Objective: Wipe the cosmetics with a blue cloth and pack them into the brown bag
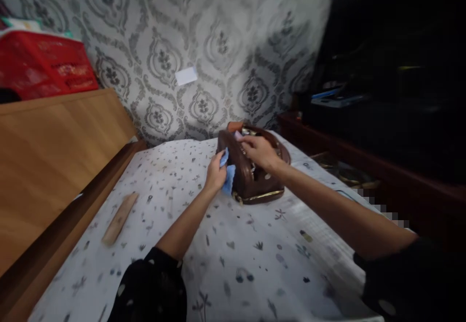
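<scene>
A dark brown handbag (235, 162) with gold zips rests on the patterned white sheet, its top unzipped. My left hand (215, 170) is closed on a light blue cloth (229, 179) and presses against the bag's left side. Over the bag's opening, my right hand (259, 151) has its fingers curled at the inner edge. By those fingertips shows a small pale pink piece (238, 135); whether they pinch it or only touch it is hard to see. Most of the bag's inside is hidden by the right hand.
A flat wooden piece (119, 218) lies on the sheet (225, 264) at left. Beyond it stands a wooden board (58, 152) with a red box (47, 62) above. A patterned wall (218, 45) closes the back. On the right is a dark wooden ledge (364, 147) holding a blue-edged item (327, 94).
</scene>
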Demonstrator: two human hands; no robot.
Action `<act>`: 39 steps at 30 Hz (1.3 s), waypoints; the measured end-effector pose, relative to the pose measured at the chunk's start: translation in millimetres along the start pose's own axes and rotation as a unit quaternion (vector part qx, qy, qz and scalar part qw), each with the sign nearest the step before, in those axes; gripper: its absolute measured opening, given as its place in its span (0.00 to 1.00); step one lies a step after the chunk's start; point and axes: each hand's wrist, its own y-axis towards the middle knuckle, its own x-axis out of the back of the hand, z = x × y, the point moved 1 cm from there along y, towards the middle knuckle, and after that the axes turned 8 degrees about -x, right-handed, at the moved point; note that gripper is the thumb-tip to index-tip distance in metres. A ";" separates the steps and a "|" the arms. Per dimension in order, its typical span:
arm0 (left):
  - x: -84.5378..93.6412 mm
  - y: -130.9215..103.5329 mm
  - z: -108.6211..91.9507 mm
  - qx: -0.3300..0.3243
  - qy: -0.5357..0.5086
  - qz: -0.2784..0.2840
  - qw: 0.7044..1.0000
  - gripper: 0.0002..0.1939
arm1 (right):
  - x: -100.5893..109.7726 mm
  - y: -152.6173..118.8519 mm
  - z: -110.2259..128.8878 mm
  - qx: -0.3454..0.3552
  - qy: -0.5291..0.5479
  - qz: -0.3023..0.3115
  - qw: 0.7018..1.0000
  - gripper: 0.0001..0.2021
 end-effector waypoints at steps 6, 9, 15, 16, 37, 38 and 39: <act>74.1 -46.7 23.5 0.050 0.122 0.034 0.991 0.22 | -4.3 -36.5 8.9 0.168 -0.013 -0.168 0.971 0.16; 143.0 -74.5 39.9 0.118 0.225 0.030 0.967 0.21 | -18.0 -67.1 19.0 0.279 0.016 -0.174 0.944 0.15; 264.5 -131.5 59.8 0.297 0.393 0.022 0.870 0.16 | -74.2 -117.0 32.5 0.336 0.060 0.021 0.940 0.17; 273.1 -140.9 61.7 0.324 0.398 0.036 0.858 0.19 | -84.3 -122.9 34.3 0.343 0.068 0.056 0.935 0.16; 151.9 -115.4 38.0 0.247 0.090 0.070 0.962 0.17 | -142.1 -156.5 45.7 0.096 0.116 0.235 0.960 0.31; 153.6 -116.9 33.6 0.227 0.102 0.051 0.967 0.19 | -142.4 -156.3 44.7 0.092 0.107 0.233 0.962 0.31; 154.9 -119.0 28.4 0.198 0.119 0.032 0.972 0.20 | -142.7 -156.2 43.5 0.089 0.100 0.224 0.965 0.30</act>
